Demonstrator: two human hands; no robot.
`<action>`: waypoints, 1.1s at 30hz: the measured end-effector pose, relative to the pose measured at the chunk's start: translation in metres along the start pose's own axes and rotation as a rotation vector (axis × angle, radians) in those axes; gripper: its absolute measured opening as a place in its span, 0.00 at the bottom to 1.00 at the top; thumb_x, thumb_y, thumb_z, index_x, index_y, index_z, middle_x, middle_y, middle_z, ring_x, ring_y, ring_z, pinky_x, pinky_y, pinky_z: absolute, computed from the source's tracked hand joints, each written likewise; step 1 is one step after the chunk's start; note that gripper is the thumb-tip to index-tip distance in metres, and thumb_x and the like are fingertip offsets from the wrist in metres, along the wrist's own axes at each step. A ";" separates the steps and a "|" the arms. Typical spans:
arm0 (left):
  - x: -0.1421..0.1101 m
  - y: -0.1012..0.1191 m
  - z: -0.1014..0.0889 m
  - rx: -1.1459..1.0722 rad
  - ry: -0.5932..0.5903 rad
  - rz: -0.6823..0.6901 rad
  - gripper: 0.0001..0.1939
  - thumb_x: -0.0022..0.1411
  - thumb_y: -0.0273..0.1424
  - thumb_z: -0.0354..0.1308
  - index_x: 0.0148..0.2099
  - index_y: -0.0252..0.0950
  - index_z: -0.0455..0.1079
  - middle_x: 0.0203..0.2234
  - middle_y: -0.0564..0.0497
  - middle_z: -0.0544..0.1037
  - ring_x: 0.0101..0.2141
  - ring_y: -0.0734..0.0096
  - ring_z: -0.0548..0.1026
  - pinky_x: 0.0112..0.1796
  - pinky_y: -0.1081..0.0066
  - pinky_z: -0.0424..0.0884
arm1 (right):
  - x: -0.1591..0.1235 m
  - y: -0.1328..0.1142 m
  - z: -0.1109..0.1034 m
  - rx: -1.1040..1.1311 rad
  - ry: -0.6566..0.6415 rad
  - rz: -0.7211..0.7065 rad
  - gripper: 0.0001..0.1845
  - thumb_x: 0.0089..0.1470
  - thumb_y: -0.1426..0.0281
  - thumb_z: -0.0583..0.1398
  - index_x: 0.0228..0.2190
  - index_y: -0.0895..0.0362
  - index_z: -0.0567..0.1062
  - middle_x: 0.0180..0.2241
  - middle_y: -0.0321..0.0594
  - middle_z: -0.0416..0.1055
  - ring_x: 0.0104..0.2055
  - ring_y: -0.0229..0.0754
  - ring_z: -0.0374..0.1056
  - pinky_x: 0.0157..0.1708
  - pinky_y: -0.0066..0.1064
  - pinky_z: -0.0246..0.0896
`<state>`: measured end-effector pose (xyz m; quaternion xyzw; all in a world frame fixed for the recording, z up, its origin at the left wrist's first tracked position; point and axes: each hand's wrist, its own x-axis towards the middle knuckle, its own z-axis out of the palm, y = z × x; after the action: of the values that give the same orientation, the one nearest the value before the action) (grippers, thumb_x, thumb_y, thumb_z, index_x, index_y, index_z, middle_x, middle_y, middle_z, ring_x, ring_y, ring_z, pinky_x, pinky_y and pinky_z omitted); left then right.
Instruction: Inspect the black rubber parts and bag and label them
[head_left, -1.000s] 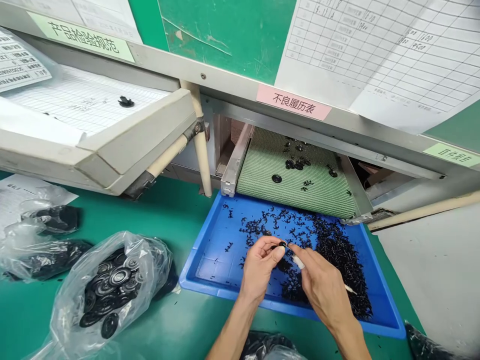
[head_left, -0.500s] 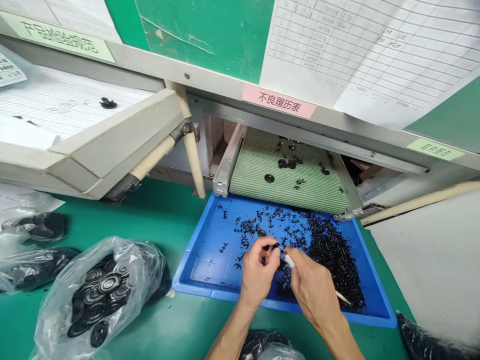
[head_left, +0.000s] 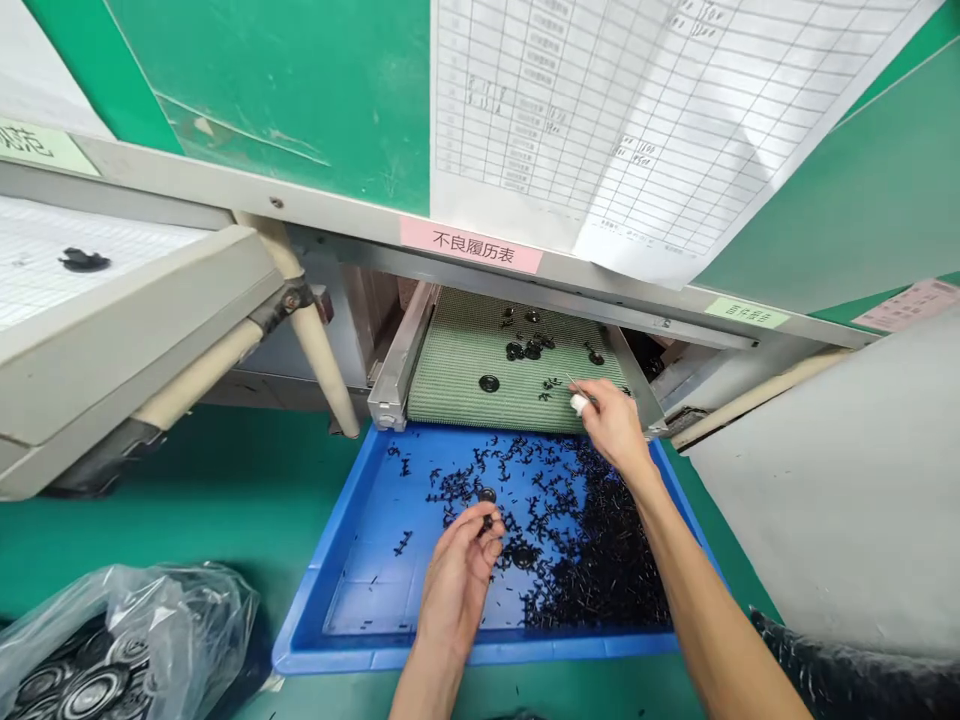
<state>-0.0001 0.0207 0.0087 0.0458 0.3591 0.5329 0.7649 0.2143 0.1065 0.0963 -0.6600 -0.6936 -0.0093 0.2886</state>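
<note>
My left hand (head_left: pixel 461 565) is over the blue tray (head_left: pixel 375 600), its fingertips closed on a small black part (head_left: pixel 487 522). Just beyond the fingertips, a round black ring-shaped part (head_left: pixel 487 495) lies in the tray. My right hand (head_left: pixel 611 425) reaches over the near end of the green conveyor belt (head_left: pixel 442 390), gripping a thin metal-tipped tool (head_left: pixel 577 390) with white around its grip. Its tip is close to several small black pieces (head_left: pixel 550 386) on the belt. Most of the tool is hidden in the hand.
Small black scraps (head_left: pixel 622 550) are heaped along the tray's right side. Round black parts (head_left: pixel 532 348) sit farther up the belt. A clear plastic bag (head_left: pixel 187 620) of black discs stands at the lower left. Above hangs a metal rail (head_left: pixel 330 235); a sloped holder (head_left: pixel 150 310) juts in from the left.
My hands have come apart. The right one has moved with the tool from the left fingertips up to the belt; the left stays over the tray. The view has shifted right.
</note>
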 end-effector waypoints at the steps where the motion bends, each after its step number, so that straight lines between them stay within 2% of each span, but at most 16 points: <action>1: 0.001 0.001 0.000 -0.026 0.016 0.006 0.05 0.47 0.21 0.63 0.31 0.28 0.75 0.29 0.45 0.77 0.28 0.72 0.75 0.29 0.77 0.73 | 0.016 0.001 0.001 -0.029 -0.025 -0.019 0.18 0.52 0.77 0.51 0.41 0.57 0.76 0.40 0.42 0.73 0.40 0.43 0.68 0.42 0.31 0.59; 4: 0.004 0.002 -0.001 -0.091 0.038 0.015 0.03 0.51 0.19 0.60 0.29 0.28 0.74 0.28 0.46 0.76 0.28 0.72 0.75 0.31 0.75 0.75 | 0.053 -0.005 0.006 -0.084 -0.096 -0.068 0.18 0.52 0.78 0.51 0.40 0.57 0.77 0.38 0.42 0.73 0.38 0.42 0.67 0.40 0.30 0.57; 8: 0.006 0.003 -0.001 -0.143 0.097 0.012 0.06 0.57 0.20 0.56 0.33 0.29 0.74 0.27 0.47 0.75 0.26 0.75 0.74 0.29 0.77 0.75 | 0.081 -0.022 0.016 -0.090 -0.171 -0.142 0.18 0.52 0.79 0.52 0.39 0.57 0.78 0.37 0.42 0.73 0.37 0.41 0.67 0.38 0.29 0.56; 13: 0.006 0.004 -0.003 -0.132 0.124 0.021 0.06 0.58 0.19 0.56 0.35 0.29 0.74 0.26 0.47 0.74 0.25 0.77 0.72 0.25 0.80 0.71 | 0.100 -0.029 0.034 -0.086 -0.233 -0.159 0.21 0.47 0.82 0.53 0.40 0.56 0.78 0.35 0.43 0.73 0.36 0.42 0.66 0.35 0.28 0.54; 17: 0.004 0.004 -0.005 -0.118 0.080 0.026 0.05 0.56 0.22 0.60 0.37 0.30 0.75 0.27 0.48 0.74 0.27 0.76 0.72 0.28 0.78 0.71 | 0.100 -0.033 0.033 -0.058 -0.225 -0.158 0.19 0.47 0.82 0.52 0.37 0.57 0.78 0.36 0.42 0.73 0.36 0.41 0.66 0.35 0.27 0.55; 19: 0.002 0.004 -0.004 -0.101 0.051 0.046 0.07 0.54 0.26 0.64 0.38 0.31 0.76 0.30 0.47 0.75 0.30 0.76 0.72 0.30 0.78 0.70 | 0.084 -0.040 0.026 -0.042 -0.199 -0.165 0.18 0.49 0.81 0.52 0.36 0.58 0.77 0.35 0.41 0.72 0.35 0.40 0.65 0.35 0.27 0.54; 21: -0.001 0.003 -0.002 -0.072 0.013 0.088 0.11 0.53 0.30 0.66 0.40 0.33 0.76 0.34 0.46 0.76 0.31 0.76 0.71 0.29 0.78 0.68 | 0.053 -0.054 0.021 0.051 -0.222 -0.153 0.13 0.51 0.78 0.53 0.35 0.58 0.76 0.30 0.37 0.71 0.31 0.38 0.63 0.31 0.26 0.54; 23: -0.005 0.000 0.000 -0.045 -0.040 0.133 0.15 0.52 0.34 0.67 0.42 0.34 0.76 0.36 0.46 0.76 0.32 0.76 0.70 0.28 0.79 0.65 | 0.011 -0.069 0.021 0.266 -0.336 -0.081 0.08 0.51 0.74 0.55 0.33 0.57 0.74 0.24 0.32 0.67 0.25 0.36 0.60 0.25 0.25 0.51; 24: -0.006 -0.002 0.001 -0.039 -0.070 0.150 0.16 0.52 0.35 0.67 0.43 0.34 0.76 0.36 0.45 0.76 0.32 0.76 0.70 0.28 0.78 0.64 | -0.011 -0.076 0.023 0.373 -0.408 -0.033 0.07 0.51 0.72 0.56 0.32 0.57 0.74 0.23 0.31 0.67 0.24 0.35 0.59 0.24 0.24 0.51; 26: -0.006 -0.005 0.001 -0.039 -0.121 0.161 0.18 0.52 0.37 0.67 0.44 0.34 0.76 0.35 0.46 0.76 0.31 0.76 0.69 0.28 0.77 0.62 | -0.051 -0.087 0.028 0.489 -0.467 0.071 0.06 0.52 0.71 0.56 0.32 0.57 0.73 0.22 0.31 0.66 0.22 0.34 0.57 0.21 0.24 0.51; 29: -0.004 -0.008 -0.003 -0.057 -0.144 0.114 0.18 0.49 0.38 0.69 0.42 0.33 0.77 0.32 0.47 0.76 0.29 0.78 0.68 0.26 0.77 0.61 | -0.088 -0.095 0.035 0.479 -0.398 0.091 0.08 0.55 0.72 0.54 0.33 0.57 0.74 0.26 0.35 0.68 0.26 0.36 0.62 0.26 0.25 0.57; 31: -0.002 -0.008 -0.006 -0.076 -0.125 0.065 0.18 0.46 0.36 0.71 0.38 0.32 0.78 0.31 0.48 0.76 0.28 0.79 0.67 0.27 0.78 0.61 | -0.098 -0.096 0.035 0.438 -0.380 0.017 0.11 0.57 0.72 0.52 0.35 0.55 0.74 0.32 0.38 0.69 0.32 0.38 0.65 0.33 0.26 0.61; 33: -0.001 -0.007 -0.007 -0.089 -0.110 0.036 0.17 0.44 0.35 0.72 0.37 0.32 0.78 0.30 0.48 0.76 0.27 0.80 0.67 0.29 0.78 0.63 | -0.102 -0.093 0.030 0.402 -0.422 -0.071 0.15 0.59 0.74 0.49 0.41 0.54 0.73 0.38 0.40 0.69 0.38 0.39 0.67 0.38 0.27 0.62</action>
<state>0.0014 0.0146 0.0010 0.0474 0.2915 0.5587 0.7750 0.1129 0.0138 0.0636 -0.5523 -0.7489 0.2556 0.2624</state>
